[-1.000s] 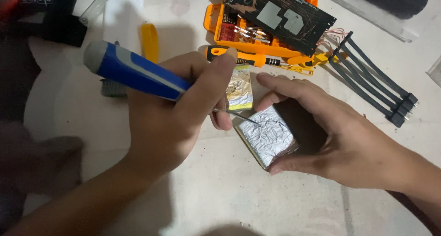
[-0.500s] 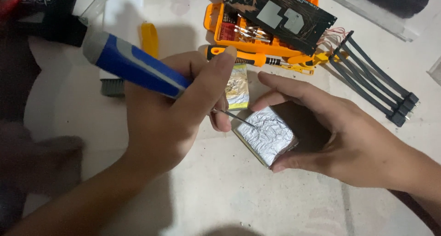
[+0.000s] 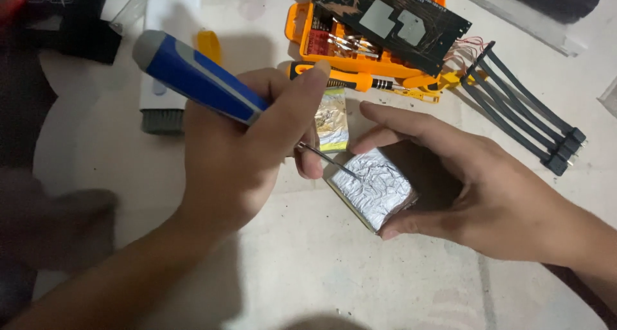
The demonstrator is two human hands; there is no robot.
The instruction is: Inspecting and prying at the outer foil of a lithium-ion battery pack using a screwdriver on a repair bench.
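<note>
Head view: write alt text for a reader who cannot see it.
A left hand holds a blue-handled screwdriver, its thin metal tip against the edge of a flat silver foil-wrapped pack that the right hand steadies by its sides on a pale table. Behind lie an orange tool case under a dark circuit board, and grey cables.

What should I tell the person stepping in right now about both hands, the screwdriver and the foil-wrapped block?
Left hand: closed around the blue-handled screwdriver, its thin tip at the upper left edge of the foil-wrapped block.
Right hand: steadies the block on the table, thumb at its near corner, fingers arched over its far side.
Nearby: a small foil piece lies just behind the block; the orange bit case with a dark circuit board on it sits further back; grey cables lie to the right.
Done: the foil looks creased, yet unopened.
Left: the block remains wrapped.
</note>
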